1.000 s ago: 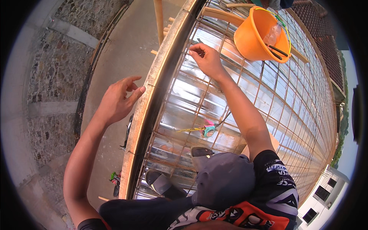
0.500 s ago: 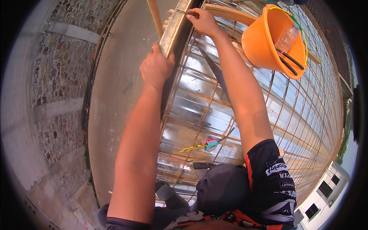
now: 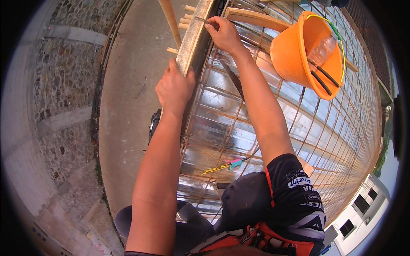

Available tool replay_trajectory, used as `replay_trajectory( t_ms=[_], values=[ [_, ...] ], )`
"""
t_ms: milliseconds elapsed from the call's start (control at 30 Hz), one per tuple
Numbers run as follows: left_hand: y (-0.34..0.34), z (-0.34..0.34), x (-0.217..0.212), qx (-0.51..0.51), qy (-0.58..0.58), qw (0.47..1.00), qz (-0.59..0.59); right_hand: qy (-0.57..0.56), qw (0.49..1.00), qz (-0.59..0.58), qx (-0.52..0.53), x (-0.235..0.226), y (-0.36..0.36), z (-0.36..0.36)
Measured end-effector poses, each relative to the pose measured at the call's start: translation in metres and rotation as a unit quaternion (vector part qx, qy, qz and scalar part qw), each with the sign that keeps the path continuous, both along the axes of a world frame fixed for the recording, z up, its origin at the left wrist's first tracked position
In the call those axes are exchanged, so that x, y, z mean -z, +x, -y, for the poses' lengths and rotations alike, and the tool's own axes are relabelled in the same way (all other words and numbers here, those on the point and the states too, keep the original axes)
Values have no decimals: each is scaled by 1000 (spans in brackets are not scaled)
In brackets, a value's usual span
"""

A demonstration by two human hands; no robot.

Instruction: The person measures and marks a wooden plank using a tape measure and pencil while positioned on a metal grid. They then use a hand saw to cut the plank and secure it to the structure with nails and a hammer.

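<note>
My left hand (image 3: 175, 87) is closed round the edge of a long, upright wooden board (image 3: 191, 51). Farther up the same board, my right hand (image 3: 223, 34) pinches the end of a thin, dark metal piece (image 3: 201, 19), which lies across the board's top edge. Whether that piece is a nail or a bit of wire is too small to tell. Beneath my right forearm, a long dark blade-like strip (image 3: 232, 79) rests on the rusty rebar grid (image 3: 234, 118).
An orange bucket (image 3: 287, 51) holding a clear plastic bottle (image 3: 322, 50) and a black-handled tool (image 3: 322, 79) stands at right. A yellow, pink and turquoise tool (image 3: 232, 164) lies near my knee. Left of the board, the concrete ground (image 3: 124, 106) lies lower; a wooden pole (image 3: 171, 21) leans there.
The view has shifted slightly, so the board and bucket appear a little lower. Part of a dark vehicle now shows beside my left forearm. Both hands keep their places on the board.
</note>
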State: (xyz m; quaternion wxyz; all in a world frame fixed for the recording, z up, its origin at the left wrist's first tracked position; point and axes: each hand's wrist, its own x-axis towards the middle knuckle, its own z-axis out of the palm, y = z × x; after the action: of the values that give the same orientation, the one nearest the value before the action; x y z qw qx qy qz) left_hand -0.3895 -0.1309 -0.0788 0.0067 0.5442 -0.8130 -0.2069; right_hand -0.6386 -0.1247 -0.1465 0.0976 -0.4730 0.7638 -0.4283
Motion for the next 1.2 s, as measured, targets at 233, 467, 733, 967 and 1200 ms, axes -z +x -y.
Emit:
replay_trajectory(
  t_ms=[233, 467, 733, 967, 1200],
  values=[
    [3, 0, 1, 0, -6, 1000, 6, 31, 998, 50, -8, -8, 3, 2],
    [2, -2, 1, 6, -18, 1000, -6, -58, 995, -68, 32, 5, 15, 5],
    [3, -1, 0, 0, -6, 1000, 5, -54, 982, -169, 60, 5, 19, 8],
    [3, 1, 1, -4, 8, 1000, 5, -2, 994, -110, 13, 3, 3, 5],
    [5, 3, 0, -5, 15, 1000, 6, 16, 995, -94, -43, -4, -9, -1]
  ],
)
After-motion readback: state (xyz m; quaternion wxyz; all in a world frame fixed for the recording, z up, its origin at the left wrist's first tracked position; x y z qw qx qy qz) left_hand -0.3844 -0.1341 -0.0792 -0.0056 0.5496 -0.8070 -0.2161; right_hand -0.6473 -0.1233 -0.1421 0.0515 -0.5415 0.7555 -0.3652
